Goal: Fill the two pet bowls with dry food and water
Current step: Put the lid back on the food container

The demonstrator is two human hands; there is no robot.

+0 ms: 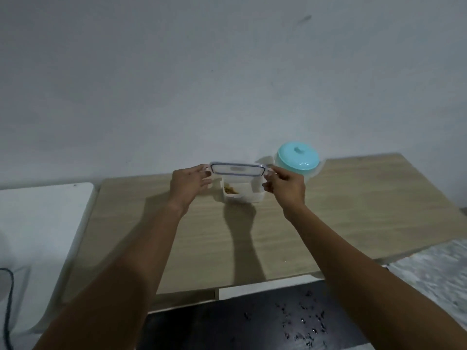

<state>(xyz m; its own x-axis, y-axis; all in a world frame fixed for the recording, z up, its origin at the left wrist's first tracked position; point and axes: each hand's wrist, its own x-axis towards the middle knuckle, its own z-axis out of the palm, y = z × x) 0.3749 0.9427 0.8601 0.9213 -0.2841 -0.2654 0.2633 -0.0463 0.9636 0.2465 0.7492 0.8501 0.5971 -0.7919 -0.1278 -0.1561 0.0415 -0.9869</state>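
Plastic, see-through and thin, is what the food box (246, 195) is made of. It sits on the wooden table (353, 198), close to the wall. At the bottom of it lies a small pile of brown dry food (230, 190), over on the left side.

The lid (237, 169) is held flat in the air just above the box. The left hand (188, 186) pinches the clip on its left end, and the right hand (284, 186) pinches the clip on its right end. Holding both ends keeps the lid level, so it lifts straight and does not tip the box over.

Just behind the right hand stands a jug (297, 157) with a blue-green top (I think it is for the water, but I cannot see inside it). It is kept to the back, out of the way of the arms.

No pet bowls show up anywhere, so I think the filling has not started. The box has to be open first, and then the food can be poured. There is not much food, so it should pour slowly.

A white top (38, 223) is to the left with a dark cable (8, 299) on it. A dark top (252, 324) with little specks is near the person.
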